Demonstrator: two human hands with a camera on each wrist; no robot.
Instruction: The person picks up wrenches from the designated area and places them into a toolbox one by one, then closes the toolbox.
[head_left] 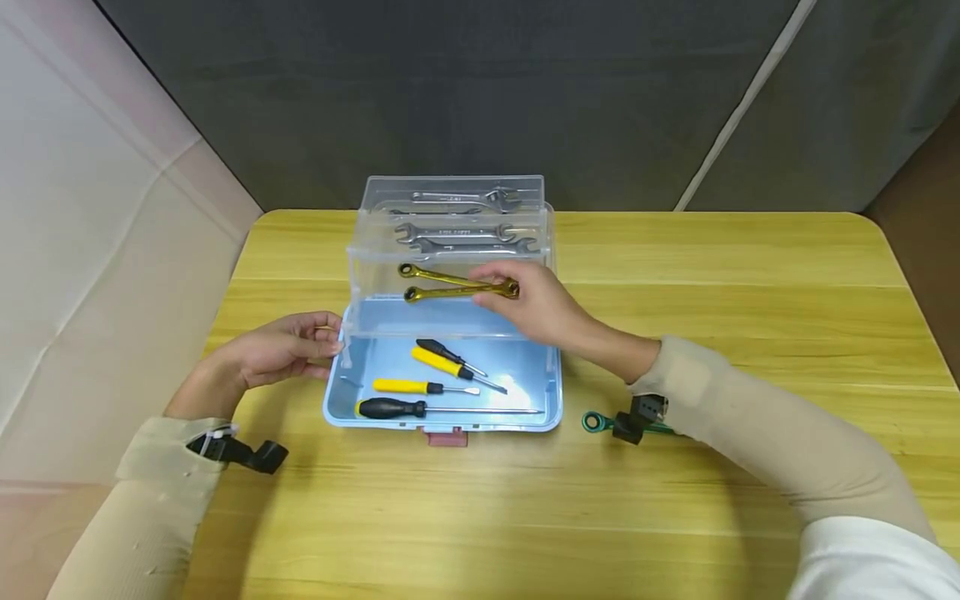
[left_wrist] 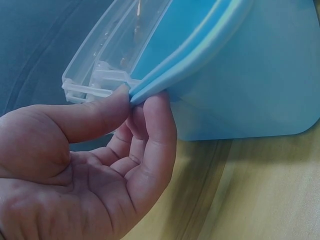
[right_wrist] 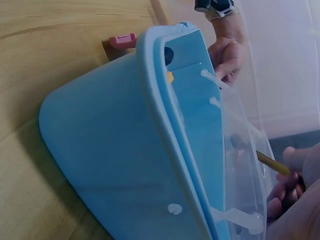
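My left hand pinches the left rim of a light blue toolbox, thumb above and fingers below. My right hand holds two gold ratchet wrenches by their right ends, over the lower clear tray of the toolbox. Their left ring ends spread slightly apart. In the right wrist view, one gold wrench shows partly behind the clear plastic; the rest is hidden. Two yellow screwdrivers and two black-handled ones, including a long screwdriver, lie in the box bottom.
An adjustable wrench and several silver wrenches lie in the raised clear trays behind. On the table, a green ratchet wrench lies partly under my right forearm. A pink latch hangs at the box front.
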